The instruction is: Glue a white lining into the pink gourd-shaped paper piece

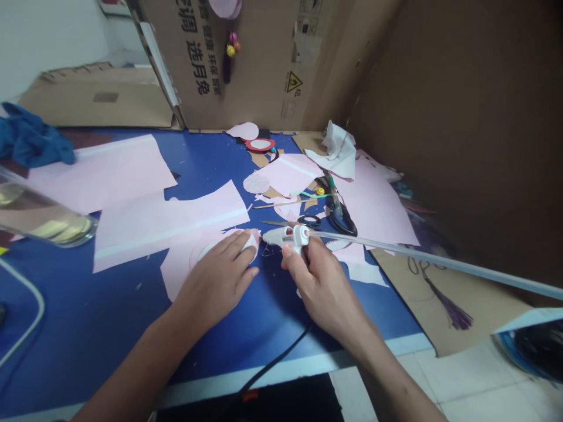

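Note:
My right hand [314, 272] is wrapped round a white hot glue gun [285, 235], its nozzle pointing left. A long clear glue stick [417, 255] runs out of its back to the right. Just left of the nozzle, my left hand [224, 272] presses on a small white and pink piece [253, 241], with its fingers bent together over it; most of that piece is hidden. Under and beside my left hand lies a pink sheet [173, 272]. Thin strands hang below the nozzle.
Black-handled scissors [341, 220], pink paper scraps [290, 173] and a skewer [281, 204] lie beyond my hands. A cylindrical clear container [48, 220] and blue cloth [33, 140] are at left. Cardboard walls [259, 76] stand behind and right. A black cord [277, 360] crosses the front edge.

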Demonstrator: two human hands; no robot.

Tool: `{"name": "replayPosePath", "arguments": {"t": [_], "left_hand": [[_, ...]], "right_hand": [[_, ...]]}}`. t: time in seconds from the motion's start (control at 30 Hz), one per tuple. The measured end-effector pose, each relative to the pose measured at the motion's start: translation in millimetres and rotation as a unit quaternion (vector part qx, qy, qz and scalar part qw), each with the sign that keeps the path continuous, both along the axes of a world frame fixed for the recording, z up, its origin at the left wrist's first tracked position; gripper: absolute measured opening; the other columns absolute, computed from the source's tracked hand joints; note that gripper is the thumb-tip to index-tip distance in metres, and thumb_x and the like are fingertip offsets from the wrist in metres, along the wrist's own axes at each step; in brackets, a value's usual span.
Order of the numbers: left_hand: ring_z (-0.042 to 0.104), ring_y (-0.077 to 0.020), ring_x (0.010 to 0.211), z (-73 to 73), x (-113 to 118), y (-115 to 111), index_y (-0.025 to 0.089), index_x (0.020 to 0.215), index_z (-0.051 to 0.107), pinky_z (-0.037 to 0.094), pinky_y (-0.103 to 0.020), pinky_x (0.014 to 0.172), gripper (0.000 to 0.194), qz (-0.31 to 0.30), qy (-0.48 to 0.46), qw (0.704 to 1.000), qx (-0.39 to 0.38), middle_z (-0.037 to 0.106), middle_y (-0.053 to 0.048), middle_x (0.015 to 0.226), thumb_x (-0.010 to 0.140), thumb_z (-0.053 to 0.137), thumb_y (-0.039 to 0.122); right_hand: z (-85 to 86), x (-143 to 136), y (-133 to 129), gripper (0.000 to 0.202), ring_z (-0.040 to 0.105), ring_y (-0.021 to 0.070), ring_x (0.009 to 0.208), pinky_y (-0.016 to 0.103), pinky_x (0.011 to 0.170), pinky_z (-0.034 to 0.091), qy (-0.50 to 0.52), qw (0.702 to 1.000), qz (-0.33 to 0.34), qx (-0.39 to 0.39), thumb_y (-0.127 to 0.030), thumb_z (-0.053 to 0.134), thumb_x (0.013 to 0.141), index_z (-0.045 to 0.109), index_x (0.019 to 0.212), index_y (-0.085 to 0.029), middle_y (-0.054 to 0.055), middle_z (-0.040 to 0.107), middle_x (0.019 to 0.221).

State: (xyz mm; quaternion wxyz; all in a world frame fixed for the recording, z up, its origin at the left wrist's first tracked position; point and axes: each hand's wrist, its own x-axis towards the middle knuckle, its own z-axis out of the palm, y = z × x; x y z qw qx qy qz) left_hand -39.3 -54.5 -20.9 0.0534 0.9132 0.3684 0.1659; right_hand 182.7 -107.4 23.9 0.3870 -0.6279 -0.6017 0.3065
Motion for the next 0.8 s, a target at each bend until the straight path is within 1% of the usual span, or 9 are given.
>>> {"name": "replayPosePath", "arguments": {"t": [0.1,0.23,0.37,0.57,0.63,0.7,0.73,0.8], "left_hand": [[0.056,-0.0345,0.153,-0.4,0.0,-0.4,0.018,0.147,0.065,0.047,-0.057,0.130,0.041,0.004,-0.006,1.000,-0.002,0.061,-0.016,0.164,0.111,0.049,0.031],[0.057,-0.0351,0.152,-1.0,0.4,-0.9,0.017,0.147,0.064,0.047,-0.057,0.129,0.041,0.005,-0.003,1.000,-0.002,0.061,-0.017,0.163,0.112,0.049,0.031],[0.057,-0.0362,0.151,-1.3,0.3,-0.8,0.014,0.145,0.065,0.048,-0.058,0.128,0.040,0.004,-0.004,1.000,0.004,0.062,-0.018,0.162,0.112,0.050,0.031],[0.058,-0.0346,0.151,-1.9,-0.1,-0.6,0.018,0.141,0.067,0.048,-0.057,0.128,0.037,0.008,-0.001,1.000,0.007,0.063,-0.017,0.160,0.112,0.050,0.032],[0.058,-0.0340,0.151,-2.4,-0.1,-0.7,0.018,0.140,0.067,0.048,-0.056,0.128,0.037,0.011,-0.003,1.000,0.008,0.063,-0.016,0.160,0.112,0.049,0.032],[0.058,-0.0340,0.152,-2.5,0.1,-0.7,0.017,0.139,0.068,0.048,-0.055,0.129,0.036,0.011,-0.003,1.000,0.008,0.063,-0.017,0.161,0.112,0.049,0.032],[0.057,-0.0344,0.152,-2.3,0.2,-0.6,0.017,0.137,0.069,0.048,-0.056,0.129,0.036,0.009,-0.001,1.000,0.007,0.063,-0.017,0.161,0.112,0.049,0.032],[0.057,-0.0353,0.152,-1.5,0.5,-0.4,0.015,0.136,0.070,0.048,-0.057,0.128,0.036,0.004,0.008,1.000,0.005,0.063,-0.019,0.161,0.112,0.049,0.031]], "right_hand": [[0.3,1.0,-1.7,0.028,0.069,0.0234,0.081,0.035,0.075,0.049,-0.003,1.000,0.002,-0.004,-0.045,0.052,0.113,0.067,0.103,-0.023,0.006,0.076,0.099],[-0.8,0.3,0.6,0.027,0.068,0.0230,0.080,0.034,0.074,0.049,-0.001,1.000,-0.003,-0.002,-0.044,0.053,0.113,0.067,0.103,-0.024,0.004,0.074,0.096],[-2.3,-2.2,6.9,0.026,0.070,0.0247,0.084,0.035,0.073,0.049,-0.002,1.000,-0.007,0.001,-0.043,0.053,0.112,0.068,0.105,-0.024,0.006,0.076,0.101],[-3.8,-5.6,12.5,0.029,0.071,0.0246,0.084,0.035,0.073,0.049,0.012,1.000,-0.007,0.008,-0.046,0.053,0.112,0.069,0.105,-0.023,0.007,0.076,0.103],[-3.5,-4.8,10.7,0.031,0.070,0.0240,0.081,0.035,0.073,0.050,0.022,0.999,-0.024,0.002,-0.048,0.055,0.111,0.070,0.102,-0.023,0.006,0.076,0.098],[-3.8,-2.4,7.8,0.034,0.069,0.0236,0.079,0.035,0.073,0.051,0.052,0.996,-0.066,-0.005,-0.051,0.059,0.109,0.072,0.100,-0.022,0.006,0.077,0.094],[-4.7,-0.6,6.3,0.035,0.069,0.0234,0.079,0.035,0.072,0.052,0.080,0.992,-0.092,-0.007,-0.054,0.061,0.108,0.073,0.101,-0.021,0.007,0.077,0.094],[-7.8,3.6,3.6,0.039,0.070,0.0230,0.080,0.035,0.071,0.054,0.170,0.977,-0.128,-0.015,-0.058,0.066,0.105,0.075,0.109,-0.019,0.009,0.080,0.099]]}}
